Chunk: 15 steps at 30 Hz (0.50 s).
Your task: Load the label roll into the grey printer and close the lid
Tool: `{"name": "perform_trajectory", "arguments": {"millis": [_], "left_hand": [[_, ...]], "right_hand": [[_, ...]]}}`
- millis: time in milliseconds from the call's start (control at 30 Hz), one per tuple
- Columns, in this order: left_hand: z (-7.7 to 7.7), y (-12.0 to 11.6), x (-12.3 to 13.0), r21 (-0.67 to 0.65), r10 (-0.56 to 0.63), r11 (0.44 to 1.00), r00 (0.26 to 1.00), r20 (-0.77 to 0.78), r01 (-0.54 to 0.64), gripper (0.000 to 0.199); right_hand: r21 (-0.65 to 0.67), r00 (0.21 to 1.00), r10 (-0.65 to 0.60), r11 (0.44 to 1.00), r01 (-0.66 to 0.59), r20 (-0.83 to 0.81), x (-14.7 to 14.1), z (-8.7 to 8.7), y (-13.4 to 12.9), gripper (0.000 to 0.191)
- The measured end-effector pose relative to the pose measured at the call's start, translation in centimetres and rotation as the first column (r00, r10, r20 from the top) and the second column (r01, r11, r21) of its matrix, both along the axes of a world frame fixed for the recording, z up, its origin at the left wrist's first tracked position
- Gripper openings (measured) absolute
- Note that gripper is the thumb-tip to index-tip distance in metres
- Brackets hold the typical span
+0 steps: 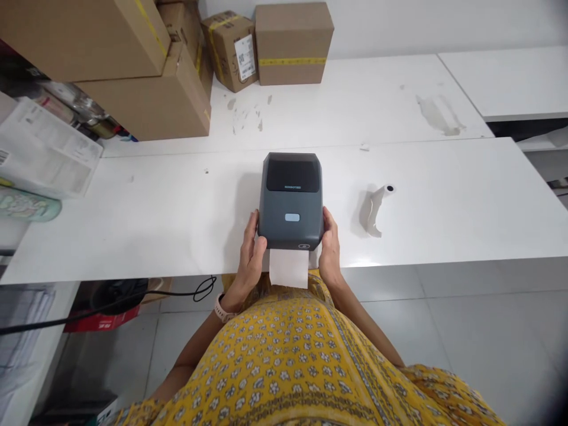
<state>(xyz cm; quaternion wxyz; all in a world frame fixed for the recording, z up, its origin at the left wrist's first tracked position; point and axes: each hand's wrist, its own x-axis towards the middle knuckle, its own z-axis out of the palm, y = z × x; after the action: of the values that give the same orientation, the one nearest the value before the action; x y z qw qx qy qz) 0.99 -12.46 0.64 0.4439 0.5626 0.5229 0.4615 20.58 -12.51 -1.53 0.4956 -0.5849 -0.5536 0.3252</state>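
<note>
1. Label printer [291, 222]: just inside the tabletop's [444, 207] near edge, long axis pointing at the far edge.
2. Left hand [251, 254] and right hand [329, 251]: clamped on its opposite sides, neither nearer.
3. Paper strip [289, 268]: jutting from its front past the near edge.

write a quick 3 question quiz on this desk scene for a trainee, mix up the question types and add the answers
1. Short answer: what sticks out from the front edge of the dark grey boxy printer?
2. True or false: just one hand touches the printer.
3. Fill in: in the picture, the small white paper roll with a loose tail lies on the glossy white tabletop, to the ____ of the printer.

Key:
1. A pale rectangular paper strip.
2. False: the left hand and the right hand both touch it.
3. Right.
</note>
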Motion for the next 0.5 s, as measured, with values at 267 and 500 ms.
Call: {"name": "perform_trajectory", "arguments": {"millis": [267, 500], "left_hand": [[0.4, 0.5, 0.3, 0.083, 0.078, 0.994, 0.995, -0.068, -0.072, 0.062], [3.3, 5.2, -0.5, 0.297, 0.039, 0.954, 0.998, 0.042, -0.05, 0.07]], "right_hand": [[-0.05, 0.995, 0.063, 0.997, -0.06, 0.073, -0.2, 1.3, -0.3, 0.068], [0.251, 0.933, -0.052, 0.967, -0.041, 0.355, 1.5, 5.7, 4.4, 0.076]]}}
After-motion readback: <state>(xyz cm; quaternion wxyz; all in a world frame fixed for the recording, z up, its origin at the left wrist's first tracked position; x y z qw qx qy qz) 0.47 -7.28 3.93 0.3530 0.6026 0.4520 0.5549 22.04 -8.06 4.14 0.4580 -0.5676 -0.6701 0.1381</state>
